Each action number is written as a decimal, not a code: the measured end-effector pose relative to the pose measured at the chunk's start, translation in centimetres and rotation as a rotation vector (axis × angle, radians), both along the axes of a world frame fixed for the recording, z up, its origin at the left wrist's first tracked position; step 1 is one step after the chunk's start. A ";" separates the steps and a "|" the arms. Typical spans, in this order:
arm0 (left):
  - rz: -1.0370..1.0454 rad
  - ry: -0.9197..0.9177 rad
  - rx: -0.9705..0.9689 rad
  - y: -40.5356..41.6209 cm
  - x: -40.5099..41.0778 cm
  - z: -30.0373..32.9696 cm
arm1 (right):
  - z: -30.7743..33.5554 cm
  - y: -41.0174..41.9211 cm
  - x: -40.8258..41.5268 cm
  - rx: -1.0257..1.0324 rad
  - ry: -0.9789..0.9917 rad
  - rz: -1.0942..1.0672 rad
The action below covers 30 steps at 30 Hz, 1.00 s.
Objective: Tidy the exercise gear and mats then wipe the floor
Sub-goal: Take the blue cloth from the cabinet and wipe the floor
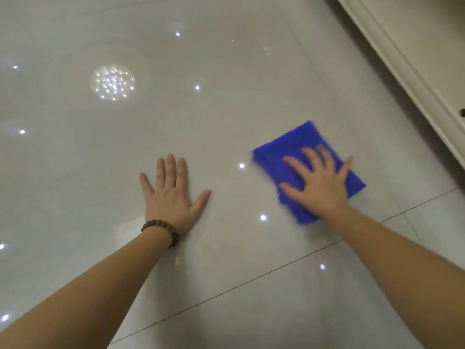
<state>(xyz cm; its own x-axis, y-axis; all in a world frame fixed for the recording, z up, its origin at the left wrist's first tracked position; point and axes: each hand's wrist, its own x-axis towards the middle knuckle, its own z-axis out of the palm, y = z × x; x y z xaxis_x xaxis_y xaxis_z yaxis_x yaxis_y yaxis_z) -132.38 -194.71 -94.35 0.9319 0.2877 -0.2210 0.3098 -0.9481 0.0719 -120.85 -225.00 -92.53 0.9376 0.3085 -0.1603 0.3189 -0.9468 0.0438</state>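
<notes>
Right hand [318,183] lies flat on a folded blue cloth [305,170], fingers straight and spread, pressing it to the glossy tiled floor [226,117]; nothing pinched. Hand and cloth edges are blurred. Cloth sits at about 3 o'clock from frame centre. Left hand [171,197] at 9 o'clock of the cloth, well apart from it, palm down on bare tile, fingers straight, thumb out, holding nothing. Beaded bracelet [161,231] on the left wrist. Cream skirting board [402,71] runs along 1 to 3 o'clock, near the cloth's far corner. Ceiling-light reflections [112,83] dot the tiles at 10 o'clock. Grout line [251,280] crosses at 5 o'clock.
</notes>
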 end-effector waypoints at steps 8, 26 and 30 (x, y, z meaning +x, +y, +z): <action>-0.012 0.005 0.021 0.0 0.1 -0.3 | -0.7 -0.9 -0.7 0.089 -0.033 -0.346; -0.020 0.102 -0.089 0.8 0.3 0.7 | -1.7 12.7 -7.8 0.218 -0.024 -0.018; 0.062 -0.002 -0.175 4.8 -3.9 2.2 | -1.3 8.0 -4.5 0.165 -0.024 0.069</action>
<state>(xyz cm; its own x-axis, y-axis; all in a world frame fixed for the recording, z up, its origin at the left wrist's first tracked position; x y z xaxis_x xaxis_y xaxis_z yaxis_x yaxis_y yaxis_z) -136.28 -189.93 -92.12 0.9139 0.3020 -0.2711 0.3671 -0.9000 0.2349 -125.37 -217.00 -93.87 0.9164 0.3921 -0.0802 0.3837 -0.9178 -0.1024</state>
